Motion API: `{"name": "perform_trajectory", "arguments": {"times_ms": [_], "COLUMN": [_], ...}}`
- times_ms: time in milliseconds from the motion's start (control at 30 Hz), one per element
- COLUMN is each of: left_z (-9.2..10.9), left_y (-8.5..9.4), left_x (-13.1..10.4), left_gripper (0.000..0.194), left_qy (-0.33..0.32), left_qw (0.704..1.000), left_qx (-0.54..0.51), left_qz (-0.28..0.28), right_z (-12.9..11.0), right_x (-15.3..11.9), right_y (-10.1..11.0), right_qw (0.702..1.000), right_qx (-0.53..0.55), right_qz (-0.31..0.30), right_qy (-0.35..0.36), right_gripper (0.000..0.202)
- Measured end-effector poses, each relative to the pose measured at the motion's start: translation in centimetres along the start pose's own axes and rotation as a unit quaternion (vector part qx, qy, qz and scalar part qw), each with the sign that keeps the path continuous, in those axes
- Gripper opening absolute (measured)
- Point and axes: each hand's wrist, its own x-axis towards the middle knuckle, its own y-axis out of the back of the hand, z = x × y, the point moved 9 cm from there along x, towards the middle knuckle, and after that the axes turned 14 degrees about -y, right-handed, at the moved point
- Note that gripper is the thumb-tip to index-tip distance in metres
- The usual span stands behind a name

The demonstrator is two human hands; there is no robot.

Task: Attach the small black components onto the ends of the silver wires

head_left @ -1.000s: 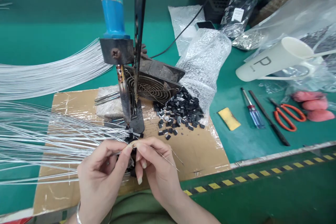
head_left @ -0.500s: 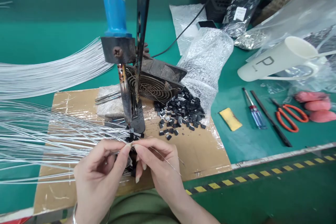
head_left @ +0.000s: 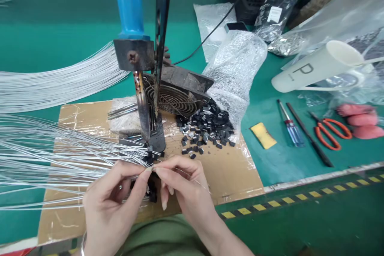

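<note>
My left hand (head_left: 115, 202) and my right hand (head_left: 189, 188) meet fingertip to fingertip at the front of the cardboard. A thin silvery wire (head_left: 199, 184) runs through my right hand, pinched between thumb and index finger. My left thumb and index finger are pinched together; what lies between them is too small to make out. Just beyond the fingertips, the tip of a clamped blue-handled soldering iron (head_left: 129, 14) points down. White wires (head_left: 99, 150) come in from the left, and several end in small black connectors (head_left: 149, 156) under the iron's tip.
A pile of loose black connectors (head_left: 210, 124) lies beside a dark fan (head_left: 174, 96). On the right are a yellow sponge (head_left: 264, 136), a screwdriver (head_left: 291, 128), a black rod-like tool (head_left: 312, 140), orange-handled cutters (head_left: 327, 132) and a white mug (head_left: 315, 68). More wires (head_left: 60, 82) lie behind.
Both hands have shifted slightly down and to the right, still pinched together. The thin wire has moved with my right hand. Tools and the connector pile stay put.
</note>
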Motion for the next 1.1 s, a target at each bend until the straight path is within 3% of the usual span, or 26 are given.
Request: {"name": "perform_trajectory", "arguments": {"times_ms": [367,933,1100], "left_z": [0.3,-0.2,0.4], "left_y": [-0.2,-0.4,-0.5], "left_x": [0.2,-0.6,-0.1], "left_gripper": [0.007,0.009,0.005], "left_qy": [-0.014,0.040,0.012], "left_qw": [0.999,0.999,0.999], "left_qx": [0.004,0.010,0.006], "left_qz": [-0.034,0.032,0.040], "right_z": [-0.3,0.3,1.2], "right_x": [0.1,-0.1,0.1], "right_y": [0.4,0.0,-0.1], "right_qw": [0.999,0.999,0.998], "right_qx": [-0.025,0.033,0.062], "right_qz": [-0.021,0.015,0.023], "right_qy": [-0.044,0.012,0.015], "right_gripper": [0.014,0.014,0.013]}}
